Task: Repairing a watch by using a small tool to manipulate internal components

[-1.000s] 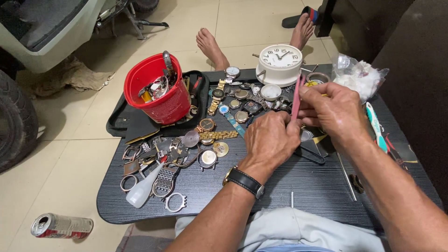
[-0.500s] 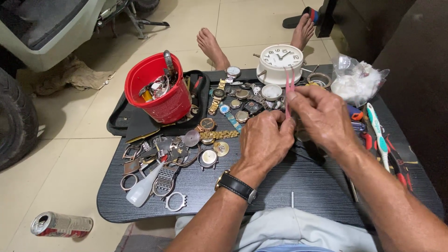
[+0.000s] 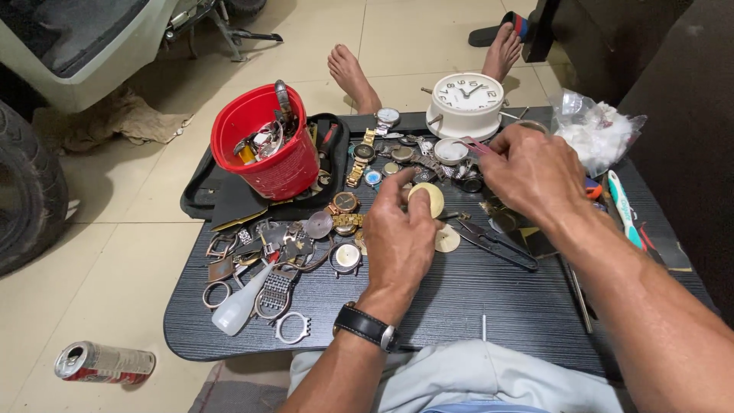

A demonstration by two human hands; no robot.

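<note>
Now that my right hand [image 3: 535,172] has dropped from upright to level, its pink tweezers [image 3: 475,146] point at the small white dish [image 3: 449,151] just below the white alarm clock [image 3: 466,105]. Its fingers pinch the tweezers. My left hand [image 3: 399,233], nearer me than the clock, has shifted and its fingers clasp a pale round disc [image 3: 425,199] over the worktop [image 3: 459,298].

The near strip of the dark wood-grain counter [image 3: 474,306] lies open, save a thin white pin [image 3: 482,327]; leftward, a clutter of metal watch cases and bands [image 3: 267,268] blocks passage; behind, a red plastic bucket [image 3: 267,153] and white round alarm clock [image 3: 466,103] wall the far edge; black pliers [image 3: 497,243] lie between the hands.
</note>
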